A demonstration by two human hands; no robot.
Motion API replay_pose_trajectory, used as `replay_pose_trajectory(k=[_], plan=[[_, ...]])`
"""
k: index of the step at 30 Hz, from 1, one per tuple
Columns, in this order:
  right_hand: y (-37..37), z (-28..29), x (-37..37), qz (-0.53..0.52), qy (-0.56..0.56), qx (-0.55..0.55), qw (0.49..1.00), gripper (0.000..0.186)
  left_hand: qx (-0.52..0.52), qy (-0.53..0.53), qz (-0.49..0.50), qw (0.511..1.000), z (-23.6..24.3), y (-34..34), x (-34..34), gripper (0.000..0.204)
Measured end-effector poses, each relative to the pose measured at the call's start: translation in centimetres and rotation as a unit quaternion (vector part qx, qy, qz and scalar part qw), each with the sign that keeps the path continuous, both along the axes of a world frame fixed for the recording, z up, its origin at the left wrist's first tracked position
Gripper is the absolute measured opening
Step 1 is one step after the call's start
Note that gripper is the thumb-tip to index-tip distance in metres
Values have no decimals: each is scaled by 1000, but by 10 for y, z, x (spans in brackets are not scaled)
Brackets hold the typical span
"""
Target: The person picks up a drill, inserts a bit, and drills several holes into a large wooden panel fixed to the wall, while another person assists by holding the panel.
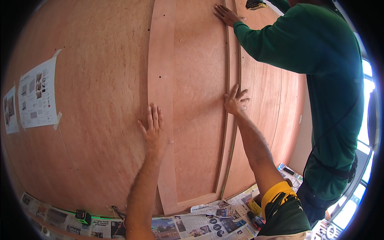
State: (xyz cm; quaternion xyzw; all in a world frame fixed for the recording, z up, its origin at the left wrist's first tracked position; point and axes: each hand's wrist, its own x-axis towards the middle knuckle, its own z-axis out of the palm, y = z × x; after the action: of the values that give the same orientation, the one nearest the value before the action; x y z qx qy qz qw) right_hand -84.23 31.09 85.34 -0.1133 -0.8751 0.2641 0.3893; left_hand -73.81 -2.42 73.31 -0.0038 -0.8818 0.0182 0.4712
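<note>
My left hand (153,130) lies flat with fingers stretched on the left edge of a vertical plywood strip (161,52) fixed to the wooden wall panel (104,100). Farther right, my right hand (237,101) rests spread across a narrow upright wood batten (231,60), its fingers apart. Neither hand holds anything. Above it, a co-worker's hand (227,15) presses on the panel near the top of the same batten. That person, in a green long-sleeved top (332,48), stands close at the right, beside a black-and-yellow tool (256,5) only partly in view.
Newspaper sheets (196,226) cover the surface along the wall's foot. On them are a small green-lit laser level (83,217), a cordless drill (256,220) and loose wires (118,212). Printed sheets (38,94) are taped at the left. Bright windows (366,108) stand behind the co-worker.
</note>
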Motion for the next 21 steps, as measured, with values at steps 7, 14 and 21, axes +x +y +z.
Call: replay_pose_trajectory(k=[7,14,21], plan=[[2,0,-1,5,-1,-5,1000,81,5,-28,-1,1000,5,2,6,161],[-1,2,10,3,-13,-3,1000,80,5,-50,9,999,8,3,13,161],[-2,-2,3,4,-15,5,1000,80,3,-34,8,999,4,1,9,161]])
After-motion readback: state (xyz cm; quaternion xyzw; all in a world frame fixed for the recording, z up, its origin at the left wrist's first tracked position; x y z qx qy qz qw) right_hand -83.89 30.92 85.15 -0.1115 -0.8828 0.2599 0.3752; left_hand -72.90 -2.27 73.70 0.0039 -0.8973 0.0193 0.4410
